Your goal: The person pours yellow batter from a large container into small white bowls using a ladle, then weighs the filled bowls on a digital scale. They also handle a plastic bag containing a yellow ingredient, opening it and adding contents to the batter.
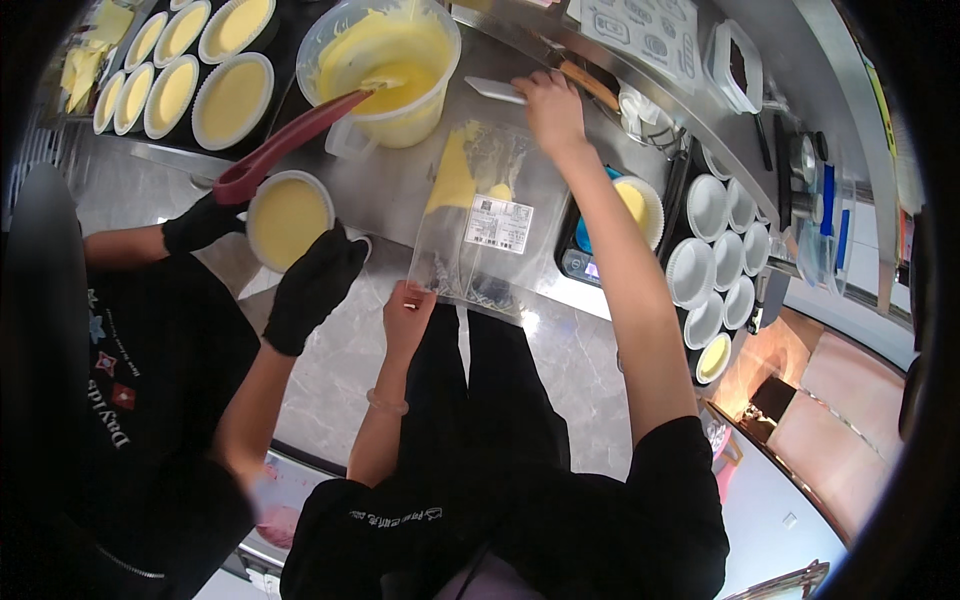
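My left hand pinches the near left edge of a clear plastic bag, which hangs slightly over the counter's front edge. Yellow batter or cream lines the bag's far end, and a printed label lies on it. My right hand reaches across the steel counter, fingers curled over one end of a white scraper; that end is hidden. Below my right forearm, a kitchen scale carries a white paper baking cup with a yellow filling, partly covered by the arm.
A plastic bucket of yellow batter holds a red-handled spatula. At left, a co-worker's black-gloved hands hold a filled cup. Several filled cups stand on a tray behind. More paper cups stand at right.
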A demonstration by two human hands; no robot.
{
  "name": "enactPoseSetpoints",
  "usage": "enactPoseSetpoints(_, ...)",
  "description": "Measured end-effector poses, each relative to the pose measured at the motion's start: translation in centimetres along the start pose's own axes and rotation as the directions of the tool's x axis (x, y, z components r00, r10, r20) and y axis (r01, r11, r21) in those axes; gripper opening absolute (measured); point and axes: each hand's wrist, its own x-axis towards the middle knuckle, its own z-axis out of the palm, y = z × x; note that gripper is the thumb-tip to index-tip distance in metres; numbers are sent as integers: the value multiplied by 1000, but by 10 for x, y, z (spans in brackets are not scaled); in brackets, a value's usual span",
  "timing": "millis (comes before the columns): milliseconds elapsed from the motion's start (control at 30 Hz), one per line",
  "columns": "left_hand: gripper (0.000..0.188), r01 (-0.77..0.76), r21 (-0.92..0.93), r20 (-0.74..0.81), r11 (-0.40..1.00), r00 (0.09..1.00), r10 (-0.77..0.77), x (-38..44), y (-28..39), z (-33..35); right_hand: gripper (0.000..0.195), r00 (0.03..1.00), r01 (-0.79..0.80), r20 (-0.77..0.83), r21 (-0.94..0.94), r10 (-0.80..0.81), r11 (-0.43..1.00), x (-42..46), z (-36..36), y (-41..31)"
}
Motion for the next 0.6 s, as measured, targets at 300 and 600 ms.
enactPoseSetpoints(300,47,-216,429,-47,877,964,261,48,39,25,32,973,-178,-153,-13,174,984,13,-3,25)
enactPoseSetpoints(600,25,-63,281,70,958,997,45,87,73,19,23,877,-359,464,466,122,809,-61,18,31)
